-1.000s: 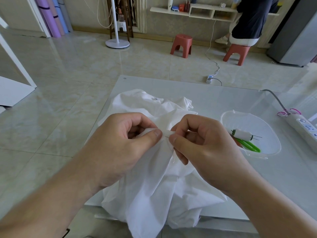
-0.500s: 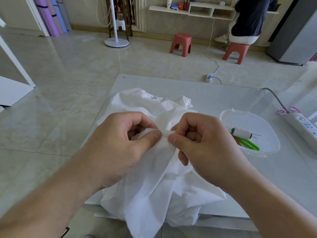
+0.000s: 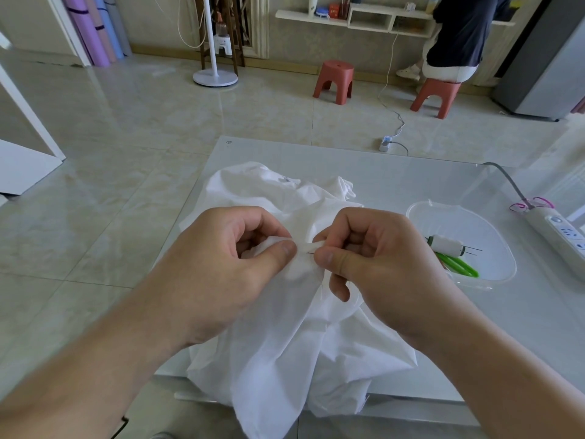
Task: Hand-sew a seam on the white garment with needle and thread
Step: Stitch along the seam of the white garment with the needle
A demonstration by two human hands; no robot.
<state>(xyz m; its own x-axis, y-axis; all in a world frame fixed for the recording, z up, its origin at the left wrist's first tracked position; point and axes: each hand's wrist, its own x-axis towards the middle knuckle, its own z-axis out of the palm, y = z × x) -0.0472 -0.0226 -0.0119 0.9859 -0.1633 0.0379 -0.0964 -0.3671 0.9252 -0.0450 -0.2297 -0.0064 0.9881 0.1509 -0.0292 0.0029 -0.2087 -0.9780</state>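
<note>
Right at the middle of the white garment [image 3: 278,350], both hands work a raised fold of cloth. The left hand [image 3: 221,264] has its fingers curled, thumb and forefinger pinching the fold. The right hand [image 3: 376,264] faces it, almost touching, fingers curled and thumb pressed to forefinger on the same fold; a thin dark sliver, seemingly the needle [image 3: 311,253], shows between the two thumbs, too small to be sure of. The garment lies bunched on the pale table [image 3: 427,172], its lower part spilling over the near edge. Just right of the garment sits a clear plastic container [image 3: 493,226] holding a spool of white thread [image 3: 444,244] with needles stuck through it and a green-handled tool [image 3: 459,266]. Beyond the container, further right of the garment, lies a white power strip [image 3: 560,236]. Well behind the garment, a red stool [image 3: 335,79] stands on the tiled floor.
</note>
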